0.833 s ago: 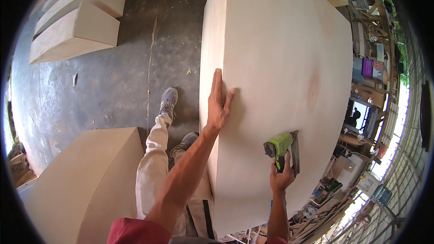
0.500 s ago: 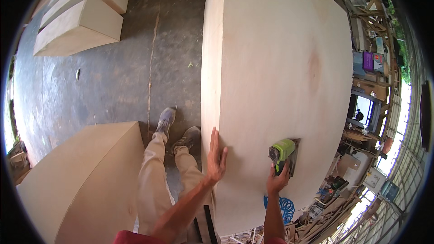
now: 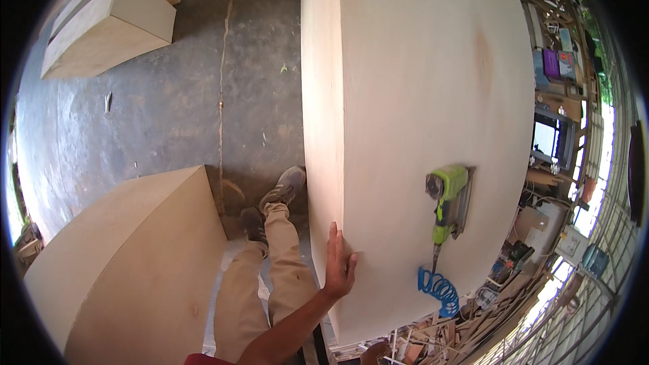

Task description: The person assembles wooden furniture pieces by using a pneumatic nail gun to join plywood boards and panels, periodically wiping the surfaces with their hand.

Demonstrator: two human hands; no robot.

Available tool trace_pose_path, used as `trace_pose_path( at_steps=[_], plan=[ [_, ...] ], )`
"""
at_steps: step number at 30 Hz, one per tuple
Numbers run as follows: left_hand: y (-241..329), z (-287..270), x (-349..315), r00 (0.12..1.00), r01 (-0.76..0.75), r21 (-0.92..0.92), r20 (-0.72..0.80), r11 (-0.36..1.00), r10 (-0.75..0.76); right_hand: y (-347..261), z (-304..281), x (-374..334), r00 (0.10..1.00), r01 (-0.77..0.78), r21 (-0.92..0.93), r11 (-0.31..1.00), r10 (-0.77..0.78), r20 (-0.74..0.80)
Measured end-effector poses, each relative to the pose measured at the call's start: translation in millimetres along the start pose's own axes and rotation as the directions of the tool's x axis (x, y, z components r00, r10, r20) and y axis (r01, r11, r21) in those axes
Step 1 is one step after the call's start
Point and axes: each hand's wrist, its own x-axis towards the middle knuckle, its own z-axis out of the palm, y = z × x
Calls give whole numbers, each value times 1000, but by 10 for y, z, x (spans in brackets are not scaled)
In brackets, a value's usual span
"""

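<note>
The large pale wooden box (image 3: 433, 94) is set across the middle and right of the scene, its long left edge run from near to far. Against the near part of that edge the left hand (image 3: 340, 267) is laid; its fingers are stretched toward the far side and kept close together, and the thumb is held apart to the right. Whether the right hand's fingers are wide or narrow cannot be told, as that hand is out of view.

The green nail gun (image 3: 447, 196) is laid on the box's top face, to the right of the left hand and well apart from it. Its handle is pointed toward the near side, where the blue coiled hose (image 3: 439, 290) is joined to it and is draped over the box's near right part.

To the left, 2 shoes (image 3: 284, 186) are planted on the dark floor (image 3: 169, 115), between the box and a smaller pale box (image 3: 145, 257) placed near left. Further pale boxes (image 3: 111, 23) are lined up far left. Beyond the box's near right edge, wood scraps (image 3: 493, 311) are piled; farther along the right side, a purple box (image 3: 551, 64) is seen.
</note>
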Motion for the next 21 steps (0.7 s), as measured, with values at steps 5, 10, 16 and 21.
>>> trace_pose_path(
  at_steps=[5,10,16,21],
  plan=[
    [-128,90,-314,996,-62,67,-55,996,66,257,54,-113,904,-390,205,898,330,273],
    [-105,253,-307,989,-122,78,-77,989,128,519,334,305,986,-134,289,948,99,133],
    [-157,174,-374,991,-78,135,-102,988,92,-43,394,78,952,-285,324,902,226,208],
    [-80,246,-398,994,-51,150,-87,987,64,206,138,440,934,-234,180,955,170,313]
  ],
)
